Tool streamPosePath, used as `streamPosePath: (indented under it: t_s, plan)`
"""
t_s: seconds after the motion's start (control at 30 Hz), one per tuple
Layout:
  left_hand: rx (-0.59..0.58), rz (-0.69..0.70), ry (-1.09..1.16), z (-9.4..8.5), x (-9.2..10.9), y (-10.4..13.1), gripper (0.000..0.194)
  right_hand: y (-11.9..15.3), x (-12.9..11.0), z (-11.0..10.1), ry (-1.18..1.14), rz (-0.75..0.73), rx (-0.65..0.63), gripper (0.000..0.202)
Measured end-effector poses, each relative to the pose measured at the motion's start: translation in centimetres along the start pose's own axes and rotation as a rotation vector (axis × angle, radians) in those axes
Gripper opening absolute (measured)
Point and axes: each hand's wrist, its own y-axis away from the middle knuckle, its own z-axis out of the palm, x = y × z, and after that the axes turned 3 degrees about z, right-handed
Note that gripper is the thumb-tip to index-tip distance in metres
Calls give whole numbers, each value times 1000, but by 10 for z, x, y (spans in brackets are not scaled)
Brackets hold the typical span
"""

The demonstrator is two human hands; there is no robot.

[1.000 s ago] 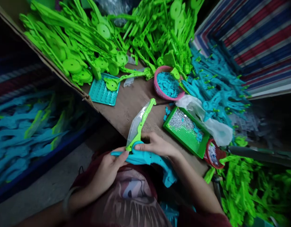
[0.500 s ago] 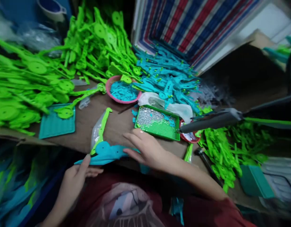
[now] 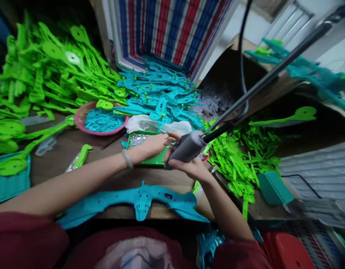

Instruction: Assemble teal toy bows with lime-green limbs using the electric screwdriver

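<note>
My right hand (image 3: 190, 167) is wrapped round a grey powered screwdriver (image 3: 186, 149) mounted on a long metal rod. My left hand (image 3: 158, 144) is above the green tray (image 3: 154, 160), its bent fingers close against the front of the screwdriver. What those fingers pinch, if anything, is hidden. Small silvery pieces (image 3: 137, 139), probably screws, lie in the tray's left part. A long blue plastic part (image 3: 143, 200), with wing-like ends and a short peg, lies on the table's front edge below my forearms, with neither hand on it.
A pink bowl (image 3: 78, 121) holds small blue pieces. Heaps of green plastic parts (image 3: 60, 71) lie left and right, with blue parts (image 3: 167, 93) piled against a striped sheet (image 3: 167, 30). A black cable (image 3: 241, 56) hangs by the rod. A teal bin (image 3: 274, 188) stands right.
Both hands have left the blue part, which now lies at the table edge. They have moved forward to the tray, and my right hand has taken hold of the screwdriver. The view has swung right.
</note>
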Motion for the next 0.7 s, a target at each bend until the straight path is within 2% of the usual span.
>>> streamPosePath:
  t_s: [0.07, 0.13, 0.23, 0.3, 0.37, 0.4, 0.47, 0.5, 0.53, 0.6, 0.67, 0.7]
  plan:
    - [-18, 59, -28, 12, -10, -32, 28, 6, 3, -3, -158, 51, -18, 47]
    - [-34, 104, -62, 21, -20, -42, 24, 17, 13, -17, -269, 81, 42, 50]
    - [-48, 127, -101, 27, -36, -39, 23, 33, 34, -43, -334, 84, 187, 54]
    - [-44, 118, -110, 25, -45, -36, 25, 38, 43, -55, -350, 61, 263, 51]
    - [-28, 97, -120, 19, -45, -26, 25, 39, 48, -61, -362, 25, 301, 47]
    - [2, 82, -117, 16, -39, -17, 24, 38, 49, -63, -356, 10, 315, 45]
    - [76, 45, -49, 12, -13, 13, 23, 35, 50, -64, -307, -5, 328, 38]
    - [149, 15, 82, 13, 5, 33, 22, 34, 50, -64, -271, -9, 328, 36]
    - [130, -11, 250, 17, 25, 56, 20, 32, 50, -63, -235, -11, 323, 35]
    - [43, 14, 536, 33, 63, 99, 17, 29, 52, -62, -186, -24, 314, 36]
    - [52, 47, 589, 54, 86, 131, 21, 25, 54, -60, -183, -43, 320, 36]
    - [88, 50, 580, 64, 91, 142, 21, 24, 54, -59, -185, -50, 324, 36]
